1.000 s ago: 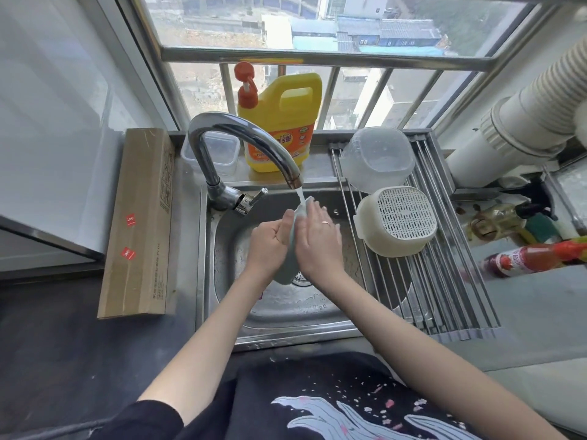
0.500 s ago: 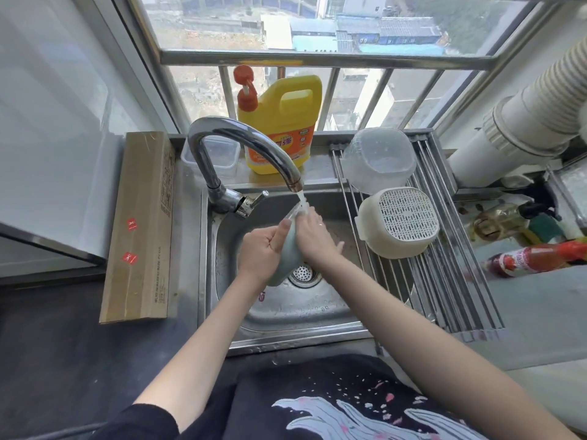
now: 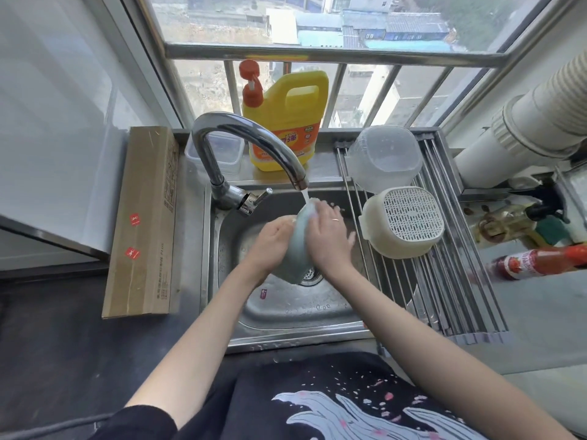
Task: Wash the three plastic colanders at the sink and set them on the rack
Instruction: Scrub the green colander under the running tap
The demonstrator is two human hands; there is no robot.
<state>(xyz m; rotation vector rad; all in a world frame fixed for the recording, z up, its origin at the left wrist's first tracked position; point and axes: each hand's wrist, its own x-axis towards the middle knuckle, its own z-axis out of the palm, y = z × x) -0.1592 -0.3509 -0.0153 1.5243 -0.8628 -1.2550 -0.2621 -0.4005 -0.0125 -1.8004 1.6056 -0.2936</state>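
A pale blue-green colander stands on edge in the steel sink, under water running from the tap. My left hand grips its left side. My right hand lies flat against its right side, fingers spread, a ring on one finger. On the roll-up rack over the sink's right part, a cream colander lies upside down, its perforated bottom up. Behind it a clear plastic bowl also rests upside down on the rack.
A yellow detergent jug with a red pump and a clear box stand on the sill behind the tap. A long cardboard box lies left of the sink. Bottles, one with red sauce, lie right of the rack.
The colander has stayed under the stream while my right hand slid over its side, fingers now spread flatter. My left hand keeps its grip.
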